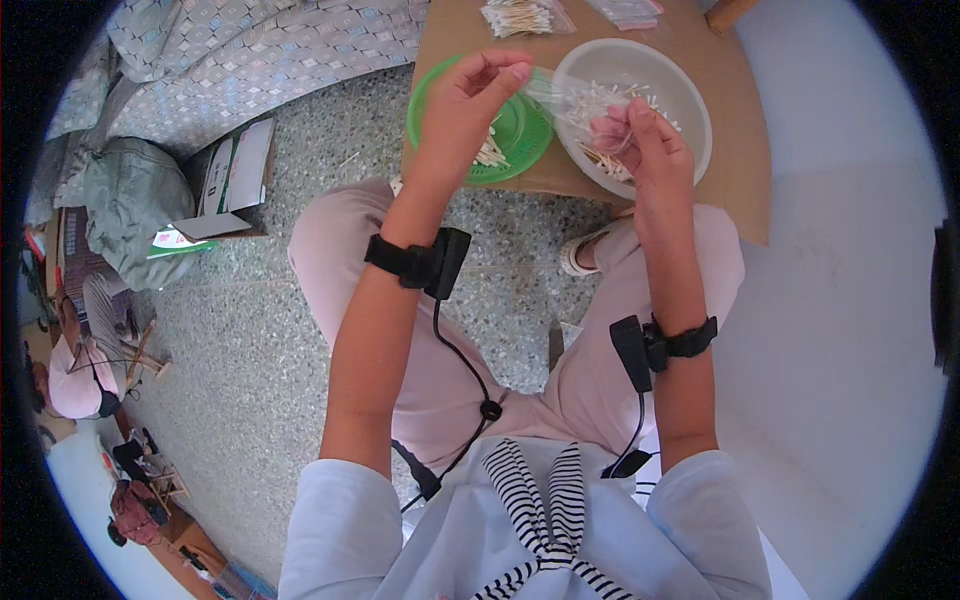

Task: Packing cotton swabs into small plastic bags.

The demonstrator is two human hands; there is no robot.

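Observation:
My left hand [470, 100] pinches one end of a clear plastic bag [570, 98] between thumb and fingers, above the green plastic basket [525, 130]. The other end of the bag is in the closed fingers of my right hand [655, 155], over the white bowl [702, 130]. Whether the bag has anything in it I cannot tell. Loose cotton swabs [650, 97] lie in the bowl, partly hidden by the bag and my right hand. A small bunch of cotton swabs [490, 154] rests in the green basket, beside my left wrist.
On the brown board tabletop [450, 35], a pile of cotton swabs [516, 17] and a stack of clear bags [628, 12] lie at the back. A white wall [840, 250] stands on the right. An open carton [235, 170] sits on the speckled floor to the left. Another person [85, 375] sits far left.

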